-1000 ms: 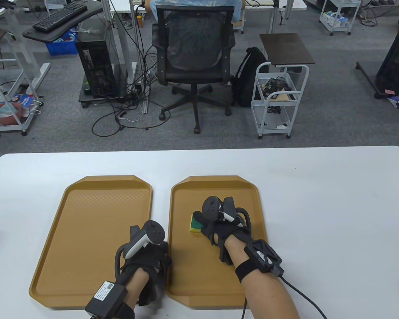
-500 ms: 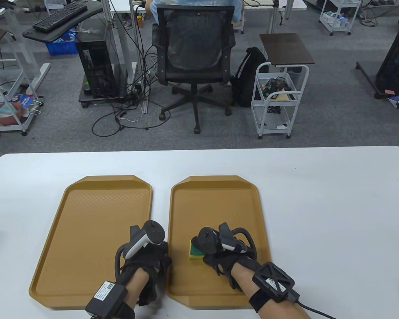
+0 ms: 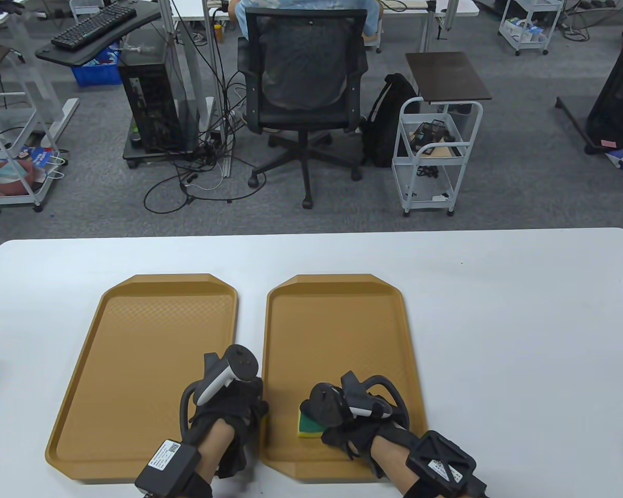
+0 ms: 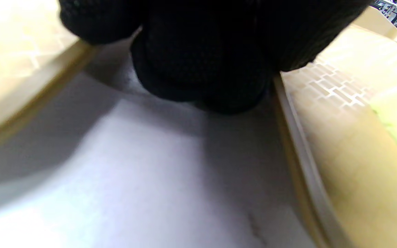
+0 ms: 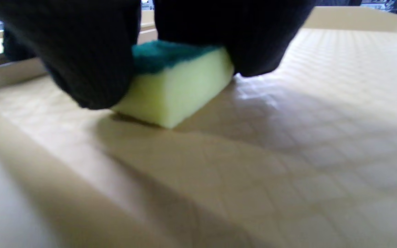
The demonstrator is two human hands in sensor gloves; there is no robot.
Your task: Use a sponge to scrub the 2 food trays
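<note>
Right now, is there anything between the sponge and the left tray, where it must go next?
Only the two trays' raised rims and the left hand resting at the gap between them. The sponge sits in the right tray; the left tray holds nothing else.

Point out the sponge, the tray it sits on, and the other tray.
sponge (image 3: 307,425), table view, its green top.
right tray (image 3: 337,332), table view, bare floor beyond the hand.
left tray (image 3: 135,363), table view, bare floor at its middle.
</note>
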